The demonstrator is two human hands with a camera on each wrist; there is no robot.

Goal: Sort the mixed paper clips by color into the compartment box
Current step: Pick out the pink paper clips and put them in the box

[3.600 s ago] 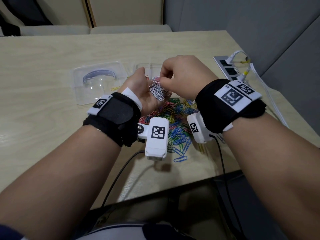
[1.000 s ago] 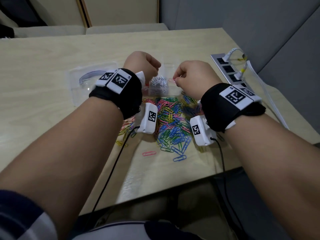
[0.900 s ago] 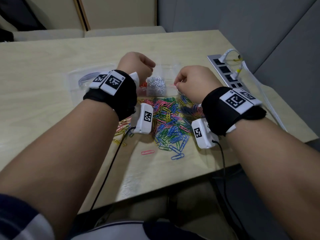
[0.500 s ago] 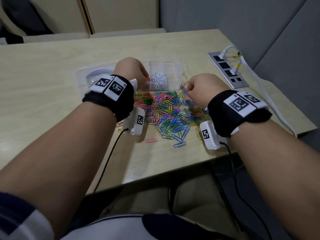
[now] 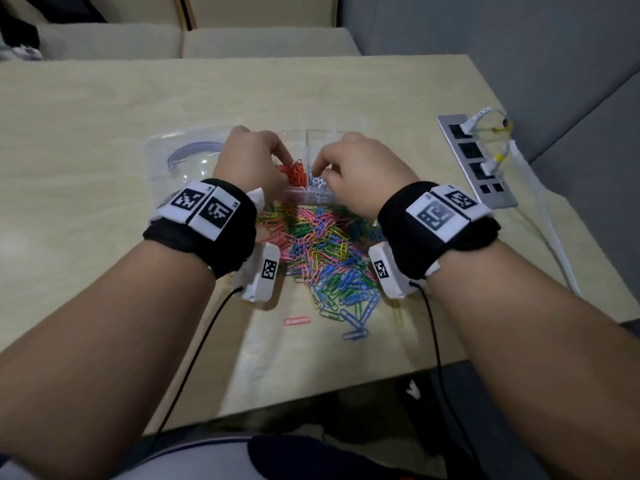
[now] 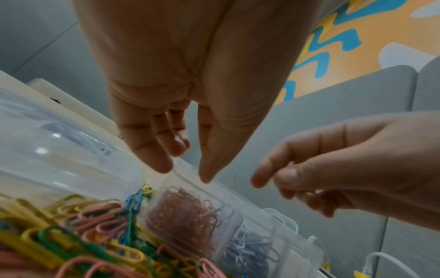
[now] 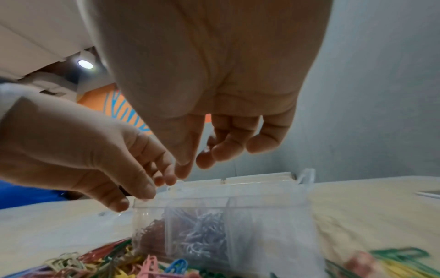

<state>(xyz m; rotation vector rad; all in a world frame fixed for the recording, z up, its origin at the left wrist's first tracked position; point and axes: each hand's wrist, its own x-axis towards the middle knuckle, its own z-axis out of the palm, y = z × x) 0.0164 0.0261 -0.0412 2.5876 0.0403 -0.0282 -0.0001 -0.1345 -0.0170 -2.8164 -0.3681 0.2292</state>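
1. While the mixed paper clips (image 5: 325, 258) lie in a wide heap on the tabletop (image 5: 86, 133), just in front of the compartment box (image 5: 332, 136), both hands hover over the box.
2. The box is clear plastic. One compartment holds the orange clips (image 5: 294, 173), and the one beside it holds the white clips (image 5: 318, 183). Another compartment to the right looks empty in the right wrist view.
3. The left hand (image 5: 251, 157) is above the orange compartment. In the left wrist view its grip is apart, with a gap between thumb and fingers, and I see no clip in it.
4. The right hand (image 5: 360, 168) is above the white compartment. Its fingers are loosely curled, thumb and forefinger near each other, and I see no clip between them.
5. I judge that this is the dropping step: both hands seem to have just let go over their colours. Only two colours are in the box, so the task is far from finished.
6. The next move calls for going back to the heap and pinching out one colour. The clips are thin and tangled, so others may come along.
7. Outward lie the clear lid (image 5: 187, 161), a single pink clip (image 5: 297, 320), and a power strip (image 5: 476, 161) at the right edge.
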